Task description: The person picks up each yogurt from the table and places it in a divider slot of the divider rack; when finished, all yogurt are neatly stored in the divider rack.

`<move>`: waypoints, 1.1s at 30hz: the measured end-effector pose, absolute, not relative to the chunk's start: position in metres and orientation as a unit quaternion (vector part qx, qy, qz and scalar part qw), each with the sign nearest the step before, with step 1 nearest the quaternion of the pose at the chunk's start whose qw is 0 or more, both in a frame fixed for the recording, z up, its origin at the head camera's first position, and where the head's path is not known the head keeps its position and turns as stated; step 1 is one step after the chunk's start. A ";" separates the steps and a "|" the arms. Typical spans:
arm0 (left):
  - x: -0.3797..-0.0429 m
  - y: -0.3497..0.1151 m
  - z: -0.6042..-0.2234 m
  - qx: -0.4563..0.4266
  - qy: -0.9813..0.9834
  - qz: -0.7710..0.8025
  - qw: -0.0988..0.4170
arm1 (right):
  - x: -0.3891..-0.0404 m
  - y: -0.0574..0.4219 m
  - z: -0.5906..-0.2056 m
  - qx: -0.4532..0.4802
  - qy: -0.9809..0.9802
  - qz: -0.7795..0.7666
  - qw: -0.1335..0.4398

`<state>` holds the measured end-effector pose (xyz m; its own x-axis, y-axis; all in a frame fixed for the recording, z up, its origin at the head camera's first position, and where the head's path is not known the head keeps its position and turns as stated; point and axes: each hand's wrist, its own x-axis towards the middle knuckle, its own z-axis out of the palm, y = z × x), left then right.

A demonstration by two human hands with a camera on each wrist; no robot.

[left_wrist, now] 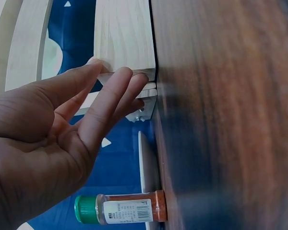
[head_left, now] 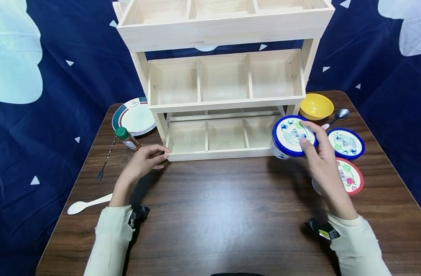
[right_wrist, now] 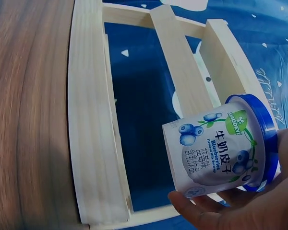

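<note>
My right hand (head_left: pixel 322 165) grips a blueberry milk cup (head_left: pixel 283 151) with a blue lid, holding it up at the right end of the wooden shelf's bottom tier (head_left: pixel 221 155). In the right wrist view the cup (right_wrist: pixel 213 148) lies tilted on its side in the picture, its blueberry label facing the camera. My left hand (head_left: pixel 143 163) touches the left front corner of that bottom tier. Seen from the left wrist, its fairly straight fingers (left_wrist: pixel 108 103) rest at the board's end (left_wrist: pixel 125 38).
Left of the shelf are plates (head_left: pixel 138 115), a green-capped spice bottle (head_left: pixel 127 138), a twisted metal stirrer (head_left: pixel 107 159) and a white spoon (head_left: pixel 89 203). At right sit a yellow bowl (head_left: pixel 316 106), a metal spoon (head_left: pixel 341 114), another blue-lidded cup (head_left: pixel 346 143) and a red-lidded cup (head_left: pixel 352 176).
</note>
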<state>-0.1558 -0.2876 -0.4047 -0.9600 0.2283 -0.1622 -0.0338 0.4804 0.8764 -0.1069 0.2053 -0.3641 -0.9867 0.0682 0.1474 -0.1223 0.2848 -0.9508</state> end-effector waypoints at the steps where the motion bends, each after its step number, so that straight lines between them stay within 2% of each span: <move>1: -0.156 -0.288 -0.405 0.057 0.851 0.506 0.129 | -0.108 0.203 -0.364 0.017 -0.797 0.599 0.076; 33: -0.157 -0.288 -0.405 0.057 0.857 0.496 0.127 | -0.134 0.161 -0.374 0.057 -0.795 0.603 0.032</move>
